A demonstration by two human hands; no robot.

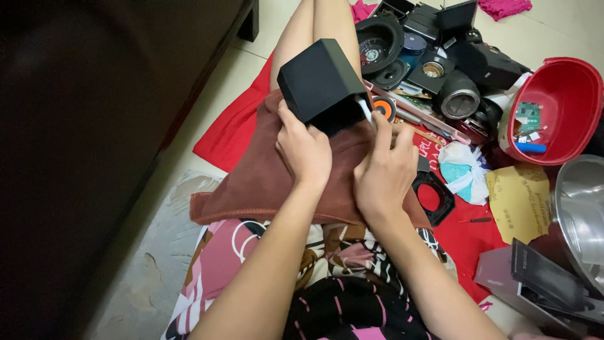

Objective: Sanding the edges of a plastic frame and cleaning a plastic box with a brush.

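Observation:
A black box-shaped casing [321, 79] rests tilted on a brown towel [270, 179] spread over my lap. My left hand [304, 148] grips the casing's lower edge from beneath. My right hand [384, 170] pinches a thin white tool [364, 108] whose tip pokes into the open side of the casing. An orange and black round part [383, 107] lies just beyond the tool.
A red cloth [229, 129] covers the floor. Black speaker parts [380, 41] and lens-like cylinders [458, 94] lie piled at the top right. A red bowl [557, 110] holds a small green circuit board. Brown sandpaper [519, 201], a steel bowl [582, 214] and a dark cabinet [82, 126] surround me.

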